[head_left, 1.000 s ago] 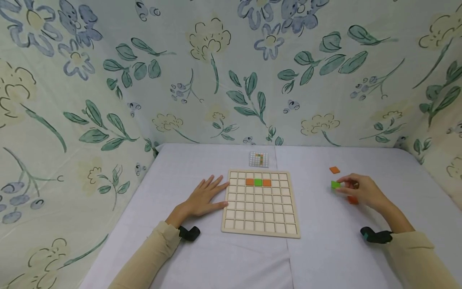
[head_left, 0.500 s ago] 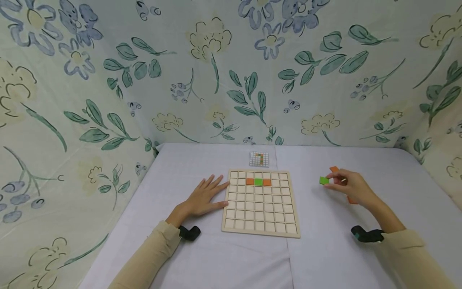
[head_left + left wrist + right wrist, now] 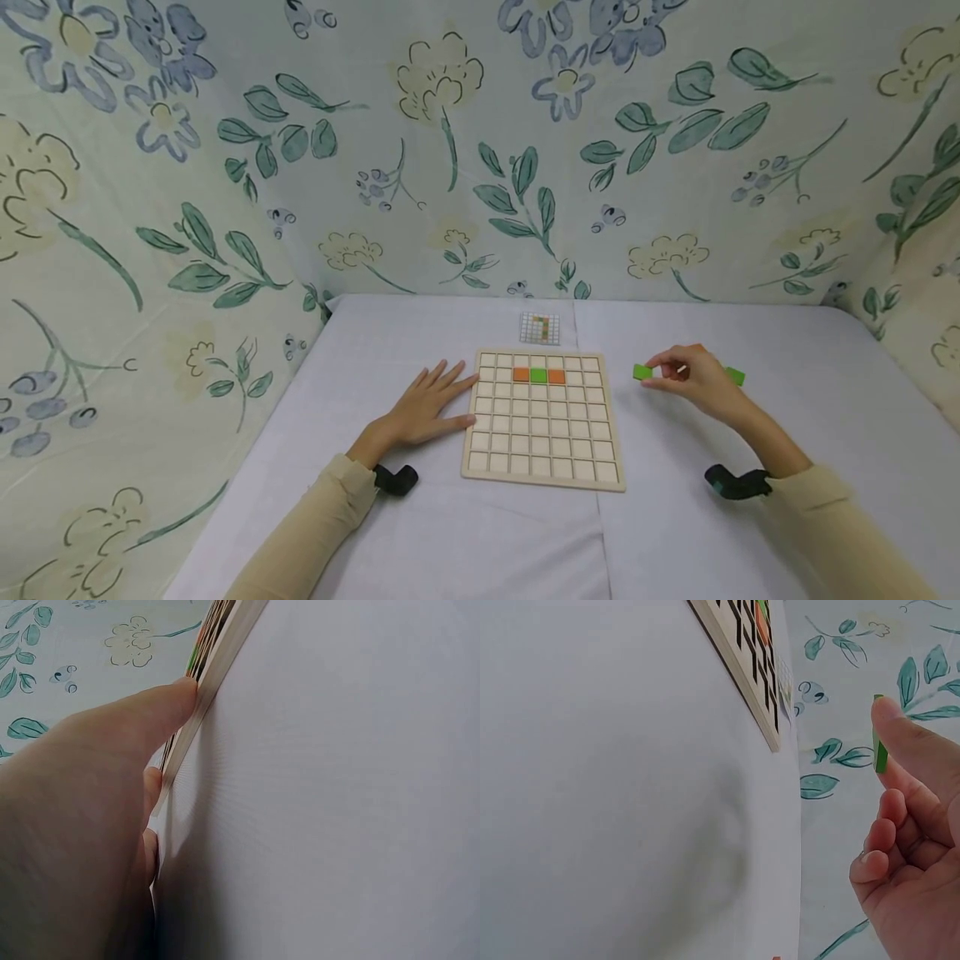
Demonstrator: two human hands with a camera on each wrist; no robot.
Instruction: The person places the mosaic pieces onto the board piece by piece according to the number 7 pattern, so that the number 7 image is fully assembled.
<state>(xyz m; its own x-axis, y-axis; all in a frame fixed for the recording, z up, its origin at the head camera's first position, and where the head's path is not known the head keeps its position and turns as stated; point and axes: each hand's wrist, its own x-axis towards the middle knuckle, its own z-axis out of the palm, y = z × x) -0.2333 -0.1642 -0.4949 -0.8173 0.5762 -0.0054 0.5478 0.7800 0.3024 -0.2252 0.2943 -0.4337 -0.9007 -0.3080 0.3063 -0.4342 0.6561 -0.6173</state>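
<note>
My right hand (image 3: 693, 379) pinches a small green square tile (image 3: 642, 372) between thumb and fingertips, to the right of the wooden grid board (image 3: 519, 429). In the right wrist view that green tile (image 3: 880, 750) is seen edge-on, held off the table, with the other fingers curled in. The left hand (image 3: 422, 408) lies with fingers spread at the board's left edge. Its thumb touches the board's side (image 3: 225, 671) in the left wrist view. In the board's second row sit an orange tile (image 3: 521, 375), a green tile (image 3: 538, 376) and another orange tile (image 3: 557, 377).
Behind the board lies a small printed card (image 3: 539, 328) with a coloured grid pattern. Beyond my right hand, a loose green tile (image 3: 736, 377) and an orange tile (image 3: 697, 347) are partly hidden by it. A floral cloth (image 3: 450, 167) hangs at the table's back.
My right hand has carried the green tile left toward the board, away from the loose tiles. Another green tile has come into sight behind it. The left hand keeps its place.
</note>
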